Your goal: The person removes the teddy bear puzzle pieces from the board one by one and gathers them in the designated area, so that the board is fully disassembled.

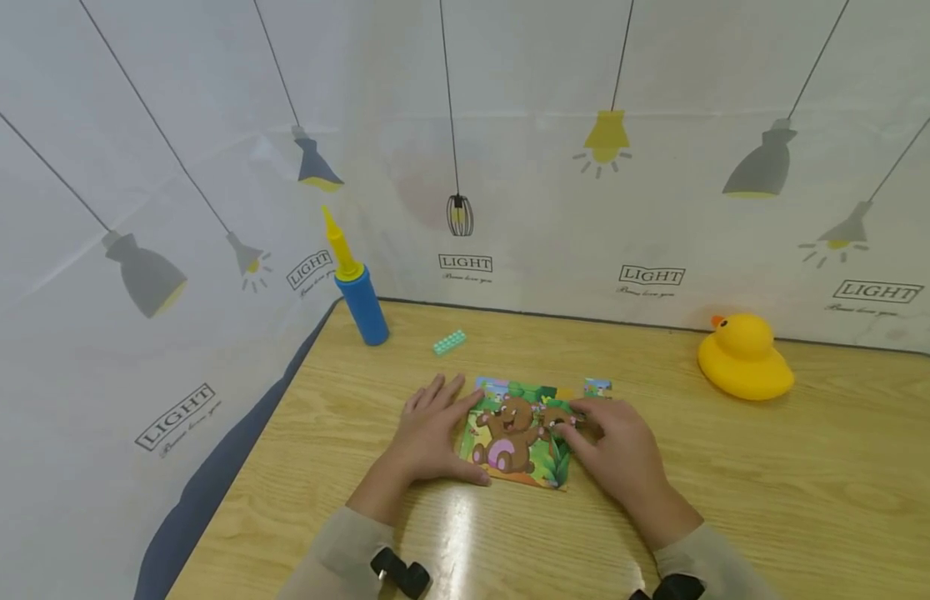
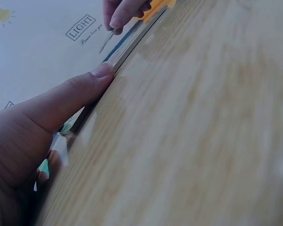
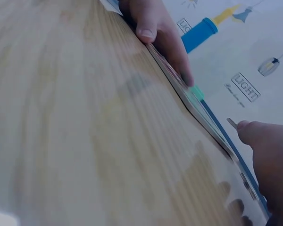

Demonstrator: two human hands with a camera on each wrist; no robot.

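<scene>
The left hand (image 1: 427, 433) lies flat with straight fingers on the table (image 1: 735, 500), its thumb pressed along the left edge of the puzzle (image 1: 519, 433), steadying it. The right hand (image 1: 611, 450) rests on the puzzle's right side, fingertips (image 1: 577, 421) bent down onto a spot near the right edge; whether they pinch a piece or only press it down I cannot tell.

To seat a piece well, I judge the left hand should hold the board from sliding while the right presses straight down with light fingertip pressure, lining up the picture before pushing so the tabs do not bend.

The puzzle sits near the table's middle, close to the person, between the two hands. It is a thin flat board with a cartoon brown bear among green leaves and yellow ground. The wrist views show it low and flush on the wood. One loose piece (image 1: 597, 387) lies just beyond its far right corner.

Farther off: a small teal brick (image 1: 449, 342) beyond the puzzle, a blue and yellow pump (image 1: 357, 287) upright at the far left, and a yellow duck (image 1: 744, 357) at the far right. A white sheet (image 1: 510, 167) printed with lamps encloses the table.
</scene>
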